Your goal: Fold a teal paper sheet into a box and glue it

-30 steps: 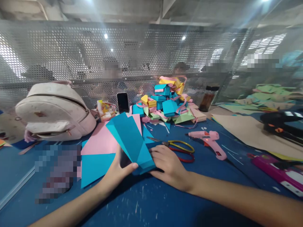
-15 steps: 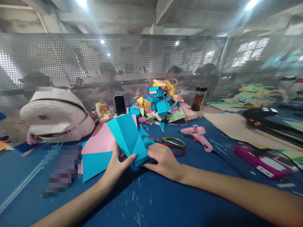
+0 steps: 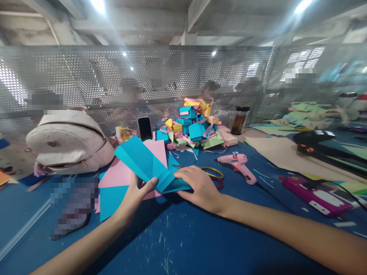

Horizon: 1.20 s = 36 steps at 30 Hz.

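A creased blue sheet of paper (image 3: 143,160), partly folded, is held up between both hands above the table. My left hand (image 3: 137,194) grips its near lower edge, thumb on top and fingers underneath. At the right end, my right hand (image 3: 200,189) has its fingers closed over the folded part; the fingertips beneath are hidden. Pink paper (image 3: 117,173) and a flat blue sheet (image 3: 113,200) lie below and to the left. Behind my right hand are scissors (image 3: 213,172) with one yellow and one red handle, their blades mostly covered.
A pile of folded paper boxes (image 3: 196,130) stands at the back beside a phone (image 3: 145,128) and a bottle (image 3: 240,120). A pink glue gun (image 3: 242,168), its cord, and a purple power strip (image 3: 317,196) lie right. A white backpack (image 3: 71,141) sits left.
The blue paper has tilted down to the left and flattened, its folded end turning right. My right hand has shifted slightly right, my left hand slightly left, and more pink paper shows.
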Tool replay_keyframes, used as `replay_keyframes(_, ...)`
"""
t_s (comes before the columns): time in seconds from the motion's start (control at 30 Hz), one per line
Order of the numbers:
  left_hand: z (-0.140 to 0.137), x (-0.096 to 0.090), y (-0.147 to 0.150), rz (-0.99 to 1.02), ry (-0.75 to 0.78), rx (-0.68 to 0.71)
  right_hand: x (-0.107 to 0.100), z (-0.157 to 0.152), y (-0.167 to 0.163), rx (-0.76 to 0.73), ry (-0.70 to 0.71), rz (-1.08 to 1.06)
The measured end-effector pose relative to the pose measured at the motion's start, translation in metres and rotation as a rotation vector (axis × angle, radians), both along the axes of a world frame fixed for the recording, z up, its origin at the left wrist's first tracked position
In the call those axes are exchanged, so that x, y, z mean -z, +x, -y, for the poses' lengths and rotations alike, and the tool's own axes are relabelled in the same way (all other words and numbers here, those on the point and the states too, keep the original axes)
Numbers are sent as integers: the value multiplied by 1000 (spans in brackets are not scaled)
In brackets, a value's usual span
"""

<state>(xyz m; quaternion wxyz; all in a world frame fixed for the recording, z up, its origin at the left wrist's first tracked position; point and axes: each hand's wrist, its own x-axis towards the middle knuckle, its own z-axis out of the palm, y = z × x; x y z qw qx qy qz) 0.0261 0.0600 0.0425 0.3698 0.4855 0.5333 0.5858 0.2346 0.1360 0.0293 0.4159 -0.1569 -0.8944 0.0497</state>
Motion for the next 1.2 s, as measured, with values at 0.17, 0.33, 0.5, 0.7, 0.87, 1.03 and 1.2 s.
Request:
replay_keyframes(0.17, 2, -5, 3, 16, -8, 28, -5, 9, 0, -54, -96, -5)
replay_keyframes(0.33, 7, -4, 9, 31, -89, 51, -9, 9, 1, -109, -49, 11)
replay_keyframes(0.5, 9, -3, 12, -32, -77, 48, -8, 5, 2, -107, -4, -6)
replay_keyframes(0.7, 12, -7, 14, -14, -99, 49, -7, 5, 2, -107, 41, -22)
replay_keyframes(0.87, 14, -5, 14, 24, -110, 68, -5, 3, 2, -111, 26, -41)
replay_keyframes(1.03, 15, -3, 16, 122, -91, 133, -5, 3, 3, -98, 33, -2)
replay_keyframes(1.2, 12, -5, 15, 215, -112, 209, -15, 5, 6, -64, 226, 52)
